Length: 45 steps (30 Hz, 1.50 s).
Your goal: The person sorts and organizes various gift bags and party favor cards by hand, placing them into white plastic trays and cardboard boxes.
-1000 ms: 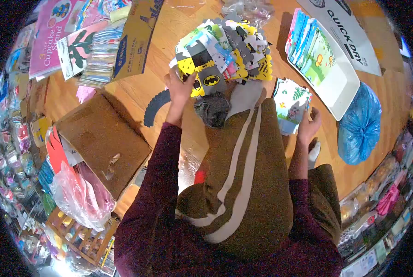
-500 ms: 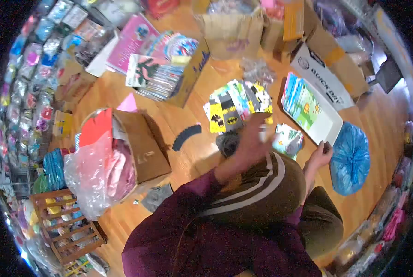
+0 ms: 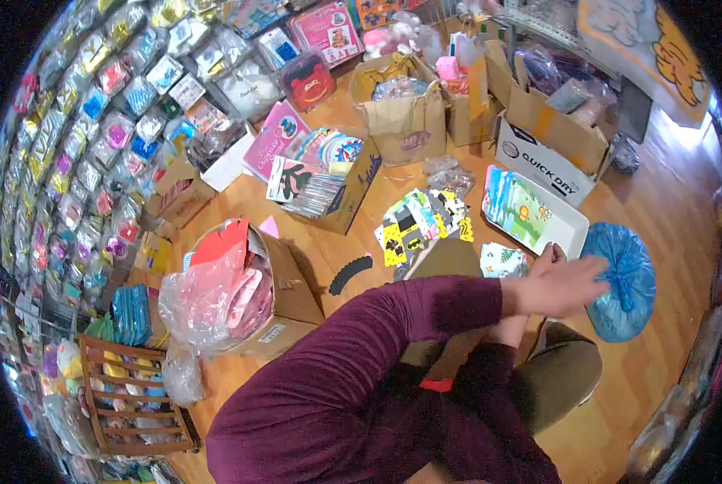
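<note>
My left arm reaches across my body, over my right forearm. My left hand (image 3: 567, 287) is blurred, with its fingers stretched out over the near side of a knotted blue plastic bag (image 3: 621, 298). Partly hidden behind it, my right hand (image 3: 550, 256) is at the near corner of a white tray (image 3: 571, 228), fingers curled; whatever they hold does not show. Colourful printed bags with animals (image 3: 525, 208) lie in the tray. Beside my knee is a small stack of leaf-print cards (image 3: 503, 260). Yellow and black bat-emblem cutouts (image 3: 413, 234) are fanned out on the floor.
A carton of pink and red packets (image 3: 296, 286) stands on the left, near a black scalloped strip (image 3: 350, 275). Farther off are a box of flat packs (image 3: 349, 194), a brown carton (image 3: 409, 133) and a QUICK DRY carton (image 3: 542, 161). A wooden crate (image 3: 135, 395) sits at lower left.
My left hand has swung right, from above my knee to the blue bag, crossing my right forearm. My right hand stays by the tray corner. The view has tilted up, showing more shelves.
</note>
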Available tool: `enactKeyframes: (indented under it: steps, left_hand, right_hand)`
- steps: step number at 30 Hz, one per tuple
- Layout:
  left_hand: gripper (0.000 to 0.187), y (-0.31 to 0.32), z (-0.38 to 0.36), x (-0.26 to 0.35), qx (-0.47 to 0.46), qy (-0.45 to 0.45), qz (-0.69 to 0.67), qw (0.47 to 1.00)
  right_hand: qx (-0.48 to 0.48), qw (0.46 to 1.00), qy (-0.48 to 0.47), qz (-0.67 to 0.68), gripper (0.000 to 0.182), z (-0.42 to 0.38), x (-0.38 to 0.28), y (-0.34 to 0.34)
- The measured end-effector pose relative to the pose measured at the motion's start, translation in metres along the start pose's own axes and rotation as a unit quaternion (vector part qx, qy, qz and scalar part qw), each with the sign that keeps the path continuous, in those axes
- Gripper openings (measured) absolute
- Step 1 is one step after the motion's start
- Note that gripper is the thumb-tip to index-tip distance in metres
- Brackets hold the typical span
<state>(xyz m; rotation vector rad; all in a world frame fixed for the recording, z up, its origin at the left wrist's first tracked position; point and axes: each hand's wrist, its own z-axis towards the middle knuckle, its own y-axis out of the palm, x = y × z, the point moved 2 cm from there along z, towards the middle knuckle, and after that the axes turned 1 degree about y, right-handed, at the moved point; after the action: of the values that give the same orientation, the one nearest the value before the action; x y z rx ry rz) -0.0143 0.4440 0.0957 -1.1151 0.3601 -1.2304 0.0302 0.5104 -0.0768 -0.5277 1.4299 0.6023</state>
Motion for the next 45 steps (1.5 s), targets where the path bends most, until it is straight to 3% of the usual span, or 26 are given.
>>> enactKeyframes:
  steps: [1,3,6,9,15,32,37,39,40,45]
  left_hand:
    - [0.045,0.005,0.000,-0.007,-0.003,0.001,-0.001,1.000]
    - [0.045,0.012,0.003,-0.017,0.012,-0.085,-0.063,0.994]
    - [0.046,0.016,0.012,-0.017,0.014,-0.092,-0.092,0.991]
    - [0.048,0.015,0.009,-0.007,-0.057,-0.083,-0.022,0.995]
    - [0.049,0.015,0.010,-0.002,-0.099,-0.067,0.018,0.993]
    - [0.048,0.011,0.003,-0.011,-0.100,-0.099,-0.014,0.990]
    - [0.044,-0.002,0.006,0.003,-0.111,-0.072,-0.039,0.990]
    - [0.041,0.008,0.004,0.003,-0.076,-0.045,-0.042,0.995]
    - [0.041,0.019,0.007,0.003,-0.055,-0.030,-0.056,0.996]
    - [0.040,0.053,0.018,0.014,-0.051,-0.032,-0.102,0.993]
  right_hand:
    - [-0.001,1.000,0.002,0.002,0.026,0.000,0.000,-0.004]
    - [-0.008,1.000,0.004,0.004,0.026,0.001,0.000,-0.010]
    - [-0.004,1.000,0.004,0.020,0.025,0.008,-0.004,-0.005]
    - [-0.008,1.000,0.013,0.023,0.025,0.002,0.000,-0.005]
    - [-0.019,0.999,0.018,0.024,0.025,-0.007,0.000,-0.004]
    - [-0.064,0.998,0.017,0.014,0.024,-0.034,-0.014,0.012]
    - [-0.050,0.998,0.026,-0.009,0.024,-0.027,-0.005,-0.004]
    - [-0.048,0.998,0.029,-0.015,0.024,-0.023,-0.005,-0.002]
    - [-0.019,0.982,0.171,0.078,0.019,-0.017,-0.004,0.007]
    - [0.006,0.979,0.162,0.121,0.012,-0.014,0.015,0.022]
